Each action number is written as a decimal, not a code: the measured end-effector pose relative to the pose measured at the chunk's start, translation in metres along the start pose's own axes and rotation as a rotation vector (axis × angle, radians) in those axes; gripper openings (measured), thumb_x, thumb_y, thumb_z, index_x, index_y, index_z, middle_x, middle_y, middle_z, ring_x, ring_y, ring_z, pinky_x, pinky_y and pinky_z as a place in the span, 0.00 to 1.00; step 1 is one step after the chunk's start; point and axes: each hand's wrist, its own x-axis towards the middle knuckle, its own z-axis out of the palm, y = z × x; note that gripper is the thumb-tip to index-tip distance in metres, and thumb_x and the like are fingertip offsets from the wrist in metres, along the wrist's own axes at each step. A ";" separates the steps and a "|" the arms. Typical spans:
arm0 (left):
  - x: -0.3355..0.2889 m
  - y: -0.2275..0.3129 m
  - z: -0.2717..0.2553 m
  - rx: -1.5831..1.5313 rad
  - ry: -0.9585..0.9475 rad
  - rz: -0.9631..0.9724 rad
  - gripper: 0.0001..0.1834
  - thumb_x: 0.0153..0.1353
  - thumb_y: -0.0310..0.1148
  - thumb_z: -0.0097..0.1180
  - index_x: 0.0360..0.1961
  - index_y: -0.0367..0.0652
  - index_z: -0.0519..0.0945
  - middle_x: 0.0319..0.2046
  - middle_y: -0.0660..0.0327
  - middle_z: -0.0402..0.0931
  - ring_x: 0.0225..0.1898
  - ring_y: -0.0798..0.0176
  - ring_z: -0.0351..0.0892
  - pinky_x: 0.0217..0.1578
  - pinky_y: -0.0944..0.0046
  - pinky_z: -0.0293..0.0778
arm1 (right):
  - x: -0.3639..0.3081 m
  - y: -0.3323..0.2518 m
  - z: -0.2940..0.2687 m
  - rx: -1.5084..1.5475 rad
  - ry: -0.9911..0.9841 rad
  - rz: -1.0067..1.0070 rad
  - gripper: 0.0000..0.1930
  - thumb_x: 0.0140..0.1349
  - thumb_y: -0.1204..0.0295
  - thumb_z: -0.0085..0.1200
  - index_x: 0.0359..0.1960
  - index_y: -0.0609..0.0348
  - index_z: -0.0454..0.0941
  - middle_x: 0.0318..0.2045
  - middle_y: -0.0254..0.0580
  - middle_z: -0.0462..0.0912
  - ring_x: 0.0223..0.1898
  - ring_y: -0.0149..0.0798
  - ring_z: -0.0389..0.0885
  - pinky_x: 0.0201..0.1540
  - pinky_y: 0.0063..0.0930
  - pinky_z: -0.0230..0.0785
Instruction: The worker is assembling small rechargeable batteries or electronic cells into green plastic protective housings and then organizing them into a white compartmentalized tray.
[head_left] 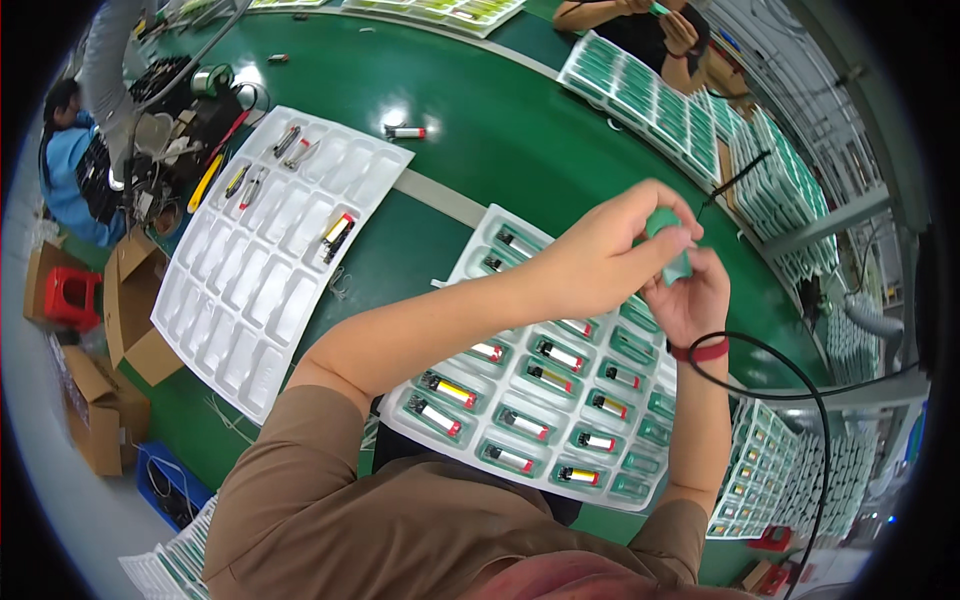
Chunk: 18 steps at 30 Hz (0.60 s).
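Note:
Both my hands are raised over the far right part of a white tray point(590, 490), and they hold a light green plastic piece point(677, 262) between them. My left hand point(605, 245) grips its upper part with the thumb and fingers. Beneath it, the fingers of my right hand point(692, 300) close on the lower end; a red band circles that wrist. The fingers cover much of the piece, so its full shape is hidden. In the tray's pockets lie green shells, many with cylindrical battery cells point(520, 423) wired to small black parts. My left forearm hides some pockets.
To the left lies another white tray point(215, 300) with a few battery assemblies and tools. A loose cell point(405, 132) rests on the green table beyond. Across the table a person point(660, 40) works by a tray of green shells point(640, 100). A black cable point(800, 395) loops past my right wrist.

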 end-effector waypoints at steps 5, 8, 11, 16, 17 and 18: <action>-0.010 0.032 -0.021 -0.257 0.327 0.029 0.19 0.74 0.33 0.48 0.61 0.46 0.60 0.37 0.61 0.76 0.28 0.67 0.77 0.30 0.65 0.76 | 0.107 0.010 0.047 -0.491 -0.211 0.008 0.11 0.65 0.70 0.50 0.42 0.63 0.79 0.33 0.42 0.83 0.32 0.37 0.84 0.34 0.29 0.79; -0.005 0.044 -0.007 -0.634 0.195 -0.140 0.28 0.61 0.22 0.43 0.61 0.48 0.52 0.39 0.52 0.72 0.21 0.59 0.73 0.24 0.60 0.71 | 0.224 0.070 0.041 -0.832 0.076 -0.252 0.13 0.62 0.68 0.56 0.43 0.64 0.84 0.37 0.45 0.87 0.34 0.36 0.85 0.38 0.29 0.79; -0.009 0.043 -0.009 -0.474 0.160 -0.207 0.29 0.60 0.22 0.43 0.61 0.47 0.50 0.41 0.51 0.69 0.22 0.59 0.72 0.23 0.60 0.69 | 0.282 0.137 0.070 -1.433 -0.310 -0.506 0.22 0.62 0.63 0.61 0.56 0.61 0.80 0.51 0.54 0.84 0.52 0.48 0.83 0.58 0.37 0.74; -0.004 0.045 0.000 -0.657 0.093 -0.192 0.33 0.59 0.20 0.45 0.64 0.46 0.51 0.44 0.55 0.64 0.33 0.61 0.72 0.27 0.60 0.70 | 0.319 0.175 0.071 -1.688 -0.174 -0.681 0.22 0.62 0.64 0.58 0.57 0.59 0.80 0.56 0.59 0.79 0.55 0.56 0.80 0.57 0.43 0.74; -0.008 0.045 -0.004 -0.656 0.104 -0.198 0.33 0.59 0.20 0.45 0.64 0.46 0.51 0.44 0.55 0.64 0.33 0.61 0.72 0.27 0.60 0.70 | 0.312 0.182 0.083 -1.679 -0.180 -0.674 0.22 0.62 0.64 0.58 0.57 0.59 0.80 0.56 0.59 0.79 0.55 0.56 0.80 0.57 0.43 0.74; -0.013 0.045 -0.010 -0.657 0.135 -0.185 0.31 0.59 0.20 0.45 0.64 0.46 0.54 0.44 0.56 0.64 0.34 0.61 0.73 0.28 0.60 0.70 | 0.300 0.187 0.102 -1.659 -0.217 -0.541 0.20 0.60 0.65 0.58 0.53 0.58 0.82 0.53 0.58 0.82 0.52 0.55 0.81 0.55 0.44 0.75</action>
